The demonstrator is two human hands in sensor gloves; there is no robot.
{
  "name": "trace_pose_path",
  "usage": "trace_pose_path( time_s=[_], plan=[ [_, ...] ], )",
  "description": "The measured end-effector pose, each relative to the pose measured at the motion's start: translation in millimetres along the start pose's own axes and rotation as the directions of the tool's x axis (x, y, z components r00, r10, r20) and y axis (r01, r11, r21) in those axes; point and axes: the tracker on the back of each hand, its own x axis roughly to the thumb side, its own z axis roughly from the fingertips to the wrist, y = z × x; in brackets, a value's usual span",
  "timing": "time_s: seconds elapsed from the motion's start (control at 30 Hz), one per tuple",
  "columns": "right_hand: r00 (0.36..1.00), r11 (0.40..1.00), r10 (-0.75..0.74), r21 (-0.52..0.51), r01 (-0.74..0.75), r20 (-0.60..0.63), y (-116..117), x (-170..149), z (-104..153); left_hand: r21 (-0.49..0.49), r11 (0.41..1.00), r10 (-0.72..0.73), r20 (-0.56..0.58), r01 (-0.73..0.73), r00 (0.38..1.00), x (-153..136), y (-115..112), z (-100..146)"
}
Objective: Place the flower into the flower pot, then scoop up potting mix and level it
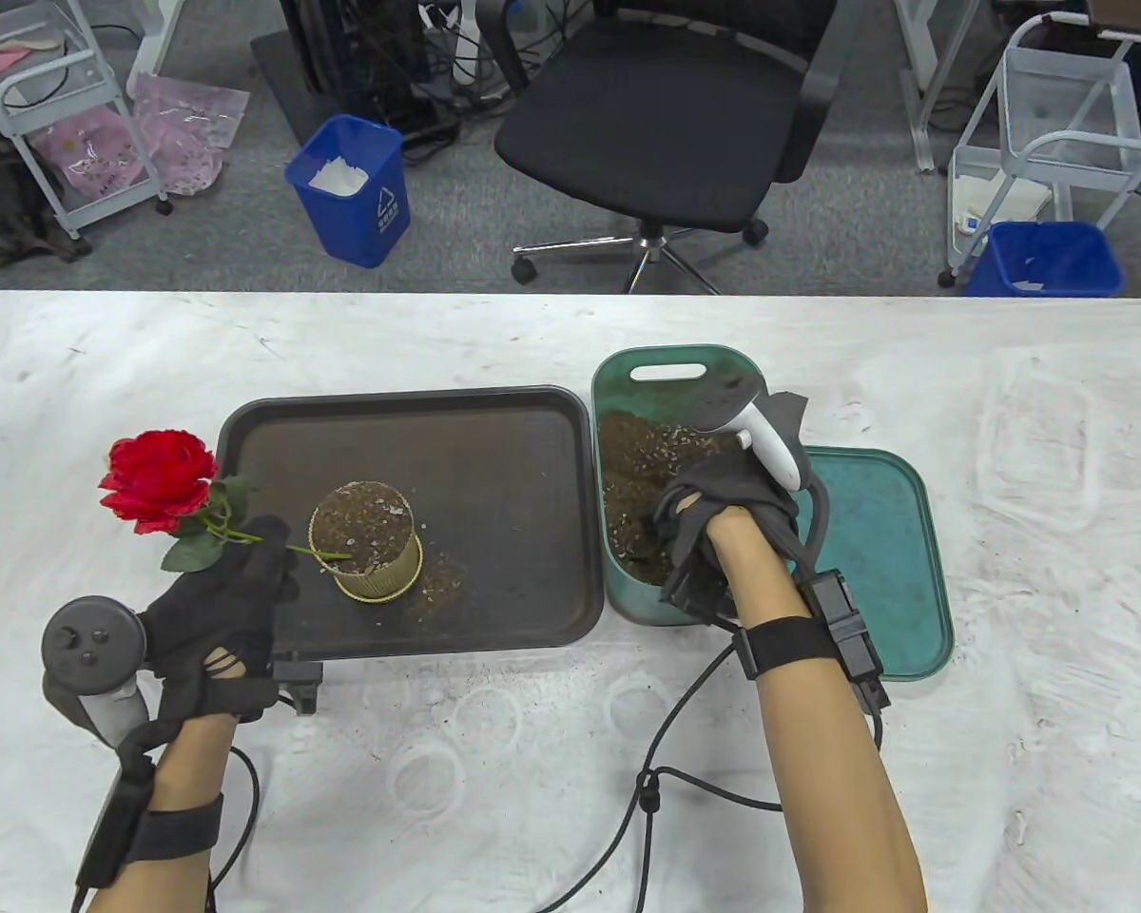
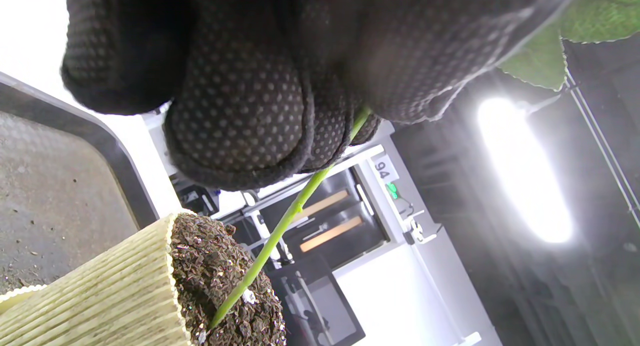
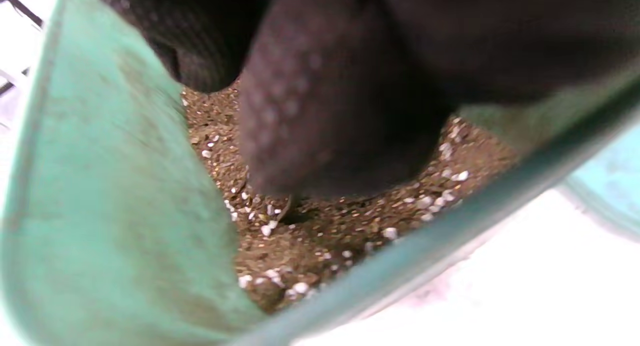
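Left hand at the near-left corner of the dark tray, gloved fingers curled round the green stem of the red flower and pinching it. Bloom out past the hand to the left, over the white table beyond the tray's edge; leaves just above the knuckles; stem running out of the grip to the right, slanting down, its tip touching the potting mix at the top of the flower pot. Pot ribbed, pale yellow, upright on its saucer in the tray's middle, already filled with mix, some crumbs spilled beside it. Right hand down inside the green bin, fingers in the potting mix; whether curled round anything there, cannot tell, too dark and blurred in the right wrist view. Bin just right of the tray, its green lid flat on the table against its right side.
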Motion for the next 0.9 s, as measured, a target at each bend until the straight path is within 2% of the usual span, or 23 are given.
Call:
trace_pose_path(
  time_s=[0.17, 0.3, 0.67, 0.9],
  plan=[
    [0.98, 0.98, -0.199, 0.013, 0.199, 0.019, -1, -10, -6, -0.001, 1.0, 0.001, 0.0, -0.001, 1.0, 1, 0, 0],
    [0.93, 0.931, -0.364, 0.013, 0.364, 0.048, -3, -20, -3, -0.003, 1.0, 0.004, 0.0, -0.004, 1.0, 0, 0, 0],
    [0.817, 0.821, -0.568, -0.006, 0.571, 0.104, -8, -41, 25, -0.004, 1.0, 0.012, -0.004, -0.012, 1.0, 0, -1, 1],
    [0.729, 0.738, -0.654, -0.038, 0.673, 0.202, -11, -49, 53, -0.004, 1.0, 0.019, -0.011, -0.019, 1.0, 0, -1, 1]
  ],
)
